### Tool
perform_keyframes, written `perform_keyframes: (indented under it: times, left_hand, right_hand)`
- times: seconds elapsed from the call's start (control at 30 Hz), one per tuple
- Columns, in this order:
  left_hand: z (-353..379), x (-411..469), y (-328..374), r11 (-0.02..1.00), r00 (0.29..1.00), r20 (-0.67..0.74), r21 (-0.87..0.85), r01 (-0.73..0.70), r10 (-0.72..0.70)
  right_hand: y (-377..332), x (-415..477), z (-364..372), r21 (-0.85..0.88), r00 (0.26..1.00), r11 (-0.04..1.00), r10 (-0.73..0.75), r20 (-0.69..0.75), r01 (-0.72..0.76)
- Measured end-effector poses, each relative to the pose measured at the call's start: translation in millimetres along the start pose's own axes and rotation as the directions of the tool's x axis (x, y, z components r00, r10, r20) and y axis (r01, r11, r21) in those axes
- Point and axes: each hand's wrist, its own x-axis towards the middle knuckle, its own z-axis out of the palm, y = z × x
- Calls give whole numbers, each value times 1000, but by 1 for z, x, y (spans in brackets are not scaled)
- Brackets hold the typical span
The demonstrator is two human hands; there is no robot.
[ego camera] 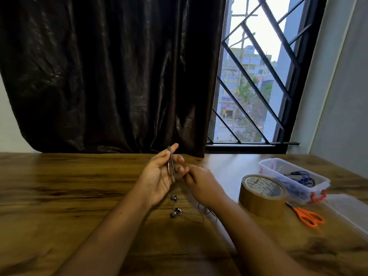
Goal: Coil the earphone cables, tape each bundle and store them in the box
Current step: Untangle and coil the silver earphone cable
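Observation:
My left hand [159,176] is raised over the wooden table [59,196], palm up, and several turns of a dark earphone cable [170,164] run lengthwise over its fingers. Just to its right, my right hand [201,186] pinches the cable near the left fingertips. The two metal earbuds [175,206] lie on the table below the hands, with loose cable trailing to the right. A clear plastic box [294,179] at the right holds a blue earphone bundle [298,178]. A roll of brown tape [262,196] stands in front of the box.
Orange-handled scissors [306,215] lie right of the tape. The box's clear lid [350,212] rests at the far right edge. A dark curtain [109,76] and a barred window [258,76] stand behind the table.

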Motion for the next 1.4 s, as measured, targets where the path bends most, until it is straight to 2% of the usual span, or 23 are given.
perform_keyframes:
  times: [0.13, 0.2, 0.27, 0.3, 0.37, 0.43, 0.53, 0.67, 0.73, 0.83, 0.9, 0.97, 1.07, 1.17, 1.3, 1.4]
  left_hand:
    - [-5, 5, -4, 989, 984, -132, 103, -110, 123]
    - [-10, 8, -4, 949, 967, -149, 271, -159, 205]
    - [-19, 13, -8, 836, 954, -112, 516, -185, 280]
    - [-24, 14, -9, 747, 951, -79, 640, -180, 298]
    - [-29, 15, -14, 546, 959, 8, 821, -168, 284]
    - [-29, 13, -20, 429, 967, 81, 885, -181, 240]
    - [-25, 12, -25, 409, 984, 119, 898, -163, 130]
    - [-22, 9, -20, 339, 984, 167, 924, -177, 57]
    - [-21, 10, -17, 423, 992, 129, 899, -114, -8]
    - [-14, 4, -10, 677, 971, 82, 729, 97, -227]
    - [-7, -3, -3, 797, 919, 162, 565, 211, -358]
    - [0, -9, 2, 865, 883, 248, 422, 272, -399]
    - [8, -11, 2, 927, 882, 308, 235, 293, -357]
    - [11, -9, 1, 973, 925, 305, 78, 215, -229]
    - [14, -4, -4, 998, 985, 159, 16, 63, -65]
    - [12, -2, -7, 998, 999, 15, 38, -43, 42]
  right_hand:
    - [-8, 1, 1, -105, 985, 992, -46, 169, 64]
    - [-7, 0, 2, -160, 974, 984, -45, 224, 83]
    - [-8, 0, 1, -143, 968, 986, -49, 247, 87]
    - [-9, 0, 0, -126, 969, 988, -60, 240, 92]
    - [-11, 0, -4, -157, 978, 980, -91, 187, 121]
    - [-11, 0, -13, -223, 987, 963, -133, 85, 149]
    - [-6, -1, -29, -279, 982, 948, -179, -56, 156]
    - [0, -4, -38, -392, 978, 906, -199, -67, 157]
    - [2, -3, -38, -459, 978, 880, -185, -96, 121]
    - [7, -3, -41, -489, 979, 872, -80, -186, -22]
    - [9, -4, -39, -508, 983, 858, -18, -181, -78]
    - [7, -5, -34, -484, 984, 869, 19, -178, -105]
    - [4, -2, -26, -399, 973, 904, 68, -222, -155]
    - [0, -4, -16, -314, 979, 934, 122, -166, -169]
    - [-11, -7, 0, -283, 988, 946, 146, -58, -157]
    - [-17, -8, 5, -301, 994, 948, 108, -3, -104]
